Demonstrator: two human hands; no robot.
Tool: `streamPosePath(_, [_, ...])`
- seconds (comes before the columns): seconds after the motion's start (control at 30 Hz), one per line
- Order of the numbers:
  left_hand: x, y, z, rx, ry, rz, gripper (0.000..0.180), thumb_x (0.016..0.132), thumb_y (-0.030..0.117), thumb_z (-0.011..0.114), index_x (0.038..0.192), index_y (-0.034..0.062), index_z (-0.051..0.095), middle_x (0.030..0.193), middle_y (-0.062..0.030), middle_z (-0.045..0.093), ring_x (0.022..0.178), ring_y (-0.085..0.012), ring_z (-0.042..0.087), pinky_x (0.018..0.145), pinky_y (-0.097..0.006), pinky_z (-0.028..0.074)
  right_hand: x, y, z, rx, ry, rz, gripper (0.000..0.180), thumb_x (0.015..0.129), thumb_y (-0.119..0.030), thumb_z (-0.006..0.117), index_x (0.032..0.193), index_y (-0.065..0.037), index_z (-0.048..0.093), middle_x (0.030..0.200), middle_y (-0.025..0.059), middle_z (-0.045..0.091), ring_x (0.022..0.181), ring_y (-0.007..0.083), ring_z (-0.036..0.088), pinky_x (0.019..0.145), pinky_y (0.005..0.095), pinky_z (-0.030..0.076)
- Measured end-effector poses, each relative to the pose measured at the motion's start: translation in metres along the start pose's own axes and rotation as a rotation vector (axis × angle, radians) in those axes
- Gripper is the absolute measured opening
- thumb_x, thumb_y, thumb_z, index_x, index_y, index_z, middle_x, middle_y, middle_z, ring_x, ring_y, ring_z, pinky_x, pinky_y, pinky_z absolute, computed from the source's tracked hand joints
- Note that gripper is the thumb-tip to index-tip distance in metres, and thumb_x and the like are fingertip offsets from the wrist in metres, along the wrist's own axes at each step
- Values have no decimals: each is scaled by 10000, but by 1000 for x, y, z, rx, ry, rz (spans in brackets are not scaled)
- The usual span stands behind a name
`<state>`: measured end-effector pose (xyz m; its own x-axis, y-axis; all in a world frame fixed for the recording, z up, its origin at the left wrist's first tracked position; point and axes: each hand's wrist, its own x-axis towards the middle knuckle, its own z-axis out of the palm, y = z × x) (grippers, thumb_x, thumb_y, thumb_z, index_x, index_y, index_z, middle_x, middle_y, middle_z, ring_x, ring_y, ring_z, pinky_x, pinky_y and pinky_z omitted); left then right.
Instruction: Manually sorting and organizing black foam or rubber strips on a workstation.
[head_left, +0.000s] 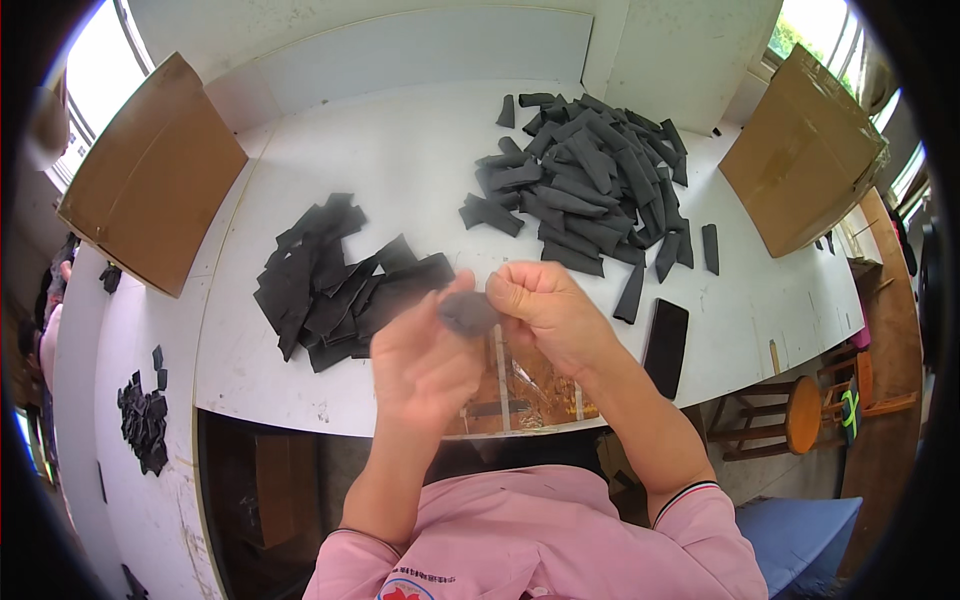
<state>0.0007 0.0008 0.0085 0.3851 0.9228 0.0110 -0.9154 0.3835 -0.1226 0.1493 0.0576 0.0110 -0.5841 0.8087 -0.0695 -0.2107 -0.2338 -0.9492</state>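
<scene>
Over the table's front edge, my right hand (550, 315) is closed, with thumb and fingertips pinching a small dark grey piece (468, 314) of fabric or foam. Right beside it is my left hand (425, 355), blurred by motion, its palm side near the piece; whether its fingers grip it cannot be made out. A loose pile of flat black pieces (325, 280) lies on the table just past my left hand. Farther off to the right is a heap of dark grey rolled or tube-like pieces (590, 180), several of them lying apart at its edges.
A black phone (666, 348) lies right of my right hand. Brown cardboard boxes stand at the left (155, 175) and right (805, 150) of the white table (400, 140). Tape covers a brown patch (535, 385) at the front edge. A wooden stool (800, 415) stands at the right.
</scene>
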Motion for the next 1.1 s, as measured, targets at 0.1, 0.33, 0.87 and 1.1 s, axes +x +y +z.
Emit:
streamPosePath(0.1, [3,12,-47,81,259,5,203,849,85,442,1012,-8,518,788,-48,565,357,-47,305,326,-173,268,-1,28,-6,174,-14,176,261,841,-281,544,703,-62,514,611,-38,456,513,31,375,456,172,293])
streamPosePath(0.33, [-6,-22,-5,934,76,438,299,822,35,494,1108,-7,417,723,-70,544,381,-42,348,347,-171,279,10,12,-4,35,-200,-91,253,855,-260,517,692,-67,506,583,-34,449,514,37,390,469,170,306])
streamPosePath(0.87, [-6,7,-49,113,150,132,258,808,68,480,1058,7,475,897,-128,562,490,-74,393,424,-215,341,17,42,-8,6,-132,53,243,867,-213,507,691,-46,500,544,-39,425,461,27,352,419,184,281])
streamPosePath(1.1, [-2,-2,-33,1735,153,797,281,802,75,563,1064,-7,503,1003,-72,536,861,-156,529,743,-253,425,4,62,-10,-87,54,-6,239,850,-224,527,699,-38,513,550,-39,425,503,42,390,446,193,305])
